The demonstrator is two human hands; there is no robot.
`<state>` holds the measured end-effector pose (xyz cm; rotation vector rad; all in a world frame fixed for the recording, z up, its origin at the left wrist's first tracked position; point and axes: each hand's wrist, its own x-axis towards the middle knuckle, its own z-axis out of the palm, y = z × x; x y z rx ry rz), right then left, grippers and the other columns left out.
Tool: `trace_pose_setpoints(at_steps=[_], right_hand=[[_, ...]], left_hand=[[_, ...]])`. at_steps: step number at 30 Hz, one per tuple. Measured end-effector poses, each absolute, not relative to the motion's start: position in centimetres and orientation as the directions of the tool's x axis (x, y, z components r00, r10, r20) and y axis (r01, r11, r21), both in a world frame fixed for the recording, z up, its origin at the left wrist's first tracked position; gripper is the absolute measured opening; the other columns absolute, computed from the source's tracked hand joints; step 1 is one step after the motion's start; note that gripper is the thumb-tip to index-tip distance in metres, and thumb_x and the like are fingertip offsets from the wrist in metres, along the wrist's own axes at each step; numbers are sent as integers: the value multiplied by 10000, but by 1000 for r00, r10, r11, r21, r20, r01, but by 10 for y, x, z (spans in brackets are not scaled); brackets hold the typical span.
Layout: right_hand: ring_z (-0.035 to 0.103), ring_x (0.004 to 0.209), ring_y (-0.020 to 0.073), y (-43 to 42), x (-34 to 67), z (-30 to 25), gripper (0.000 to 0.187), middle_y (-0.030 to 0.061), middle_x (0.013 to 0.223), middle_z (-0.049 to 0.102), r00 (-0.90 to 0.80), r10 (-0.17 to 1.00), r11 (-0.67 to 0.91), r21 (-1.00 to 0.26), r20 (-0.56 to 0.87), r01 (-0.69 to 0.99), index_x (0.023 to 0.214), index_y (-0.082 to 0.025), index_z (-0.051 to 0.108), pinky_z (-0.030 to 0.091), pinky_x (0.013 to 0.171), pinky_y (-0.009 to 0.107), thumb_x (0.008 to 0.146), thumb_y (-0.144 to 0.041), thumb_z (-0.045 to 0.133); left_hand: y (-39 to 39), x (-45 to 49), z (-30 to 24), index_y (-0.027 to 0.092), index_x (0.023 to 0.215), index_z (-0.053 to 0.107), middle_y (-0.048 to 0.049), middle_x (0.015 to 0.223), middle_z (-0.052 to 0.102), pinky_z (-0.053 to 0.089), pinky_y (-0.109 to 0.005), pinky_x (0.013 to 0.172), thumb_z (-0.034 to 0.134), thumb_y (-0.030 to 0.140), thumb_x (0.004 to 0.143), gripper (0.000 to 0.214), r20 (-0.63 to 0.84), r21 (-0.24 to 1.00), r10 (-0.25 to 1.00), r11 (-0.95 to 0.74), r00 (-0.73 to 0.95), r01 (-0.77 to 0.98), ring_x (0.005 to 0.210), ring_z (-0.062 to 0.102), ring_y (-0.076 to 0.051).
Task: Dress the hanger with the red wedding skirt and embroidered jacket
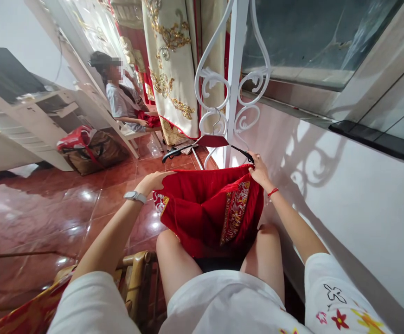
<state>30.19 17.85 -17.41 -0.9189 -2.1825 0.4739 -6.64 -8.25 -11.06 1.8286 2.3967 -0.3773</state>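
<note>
The likeliest mishap, to my eye, is an uneven hang: the clip hanger (pixel 213 140) has its right end at the right hand (pixel 258 170), while its left end juts out free, apart from the left hand (pixel 154 181) and the cloth. If the right hand eased off, the red velvet garment (pixel 195 208) could drop at that corner, and its slack folds might slide between the knees or down to the tiled floor (pixel 113 197). The stiff embroidered band (pixel 235 213) (it runs aslant down the right part) could also pull the cloth lopsided. The hanger's hook sits in front of the white scrollwork stand (pixel 237 69); whether it is caught there I cannot tell, and a snag on a curl seems possible.

Both arms reach forward over the lap, spread wide, with the garment stretched between the hands above the knees. The left hand grips the upper left corner, knuckles up, fingertips hidden by the fabric. The right hand, a little higher, pinches the upper right edge by the hanger's end, thumb and fingers close together.
</note>
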Motion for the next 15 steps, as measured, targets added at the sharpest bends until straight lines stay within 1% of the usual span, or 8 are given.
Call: trace_pose_setpoints(at_steps=[2, 4, 6, 8, 10, 12, 15], right_hand=[[603, 1004, 257, 180, 305, -172, 723, 99, 1244, 546, -501, 728, 681, -575, 468, 453, 1406, -279, 466, 509, 963, 450, 717, -60, 460], [574, 1120, 273, 185, 308, -169, 720, 102, 1259, 551, -516, 713, 692, -599, 475, 404, 1398, -266, 481, 459, 1045, 475, 713, -49, 449], [542, 1207, 264, 191, 311, -165, 731, 93, 1304, 553, -549, 680, 710, -622, 486, 330, 1393, -255, 492, 401, 1115, 475, 697, -39, 439], [517, 1265, 240, 197, 314, -161, 760, 67, 1355, 553, -596, 638, 722, -648, 487, 243, 1393, -255, 495, 350, 1163, 456, 669, -31, 432], [497, 1304, 223, 202, 317, -157, 797, 37, 1401, 542, -645, 603, 712, -681, 470, 170, 1400, -264, 490, 317, 1186, 442, 640, -32, 432], [471, 1339, 225, 206, 320, -153, 825, 19, 1431, 529, -685, 587, 687, -714, 432, 138, 1405, -266, 491, 296, 1195, 446, 613, -39, 439], [473, 1339, 242, 208, 324, -146, 851, 16, 1414, 554, -730, 586, 634, -760, 351, 143, 1410, -257, 501, 299, 1189, 459, 585, -50, 449]], left_hand=[[-76, -70, -107, 372, 1514, 353, -50, 1321, 655, 526, -331, 933, 552, 89, 753, 836, -251, -124, 930, 244, -268, 962, 1126, 666, -261], [-70, -72, -107, 375, 1523, 334, -53, 1346, 638, 522, -342, 946, 550, 83, 755, 849, -258, -106, 933, 230, -250, 967, 1146, 656, -265], [-67, -72, -109, 372, 1529, 320, -68, 1350, 631, 526, -354, 943, 549, 83, 760, 853, -252, -114, 937, 219, -241, 969, 1160, 648, -274], [-66, -69, -112, 373, 1531, 317, -88, 1338, 628, 538, -356, 918, 527, 78, 771, 842, -214, -150, 941, 232, -261, 961, 1137, 657, -279], [-68, -64, -115, 379, 1530, 318, -104, 1338, 614, 551, -359, 885, 482, 72, 794, 814, -144, -188, 945, 266, -295, 945, 1103, 672, -282], [-71, -60, -116, 380, 1527, 327, -111, 1359, 593, 555, -365, 870, 435, 62, 809, 793, -91, -206, 943, 297, -320, 932, 1093, 675, -288], [-73, -61, -115, 365, 1520, 353, -105, 1407, 565, 554, -364, 869, 421, 53, 794, 792, -107, -189, 935, 314, -337, 930, 1106, 670, -297]])
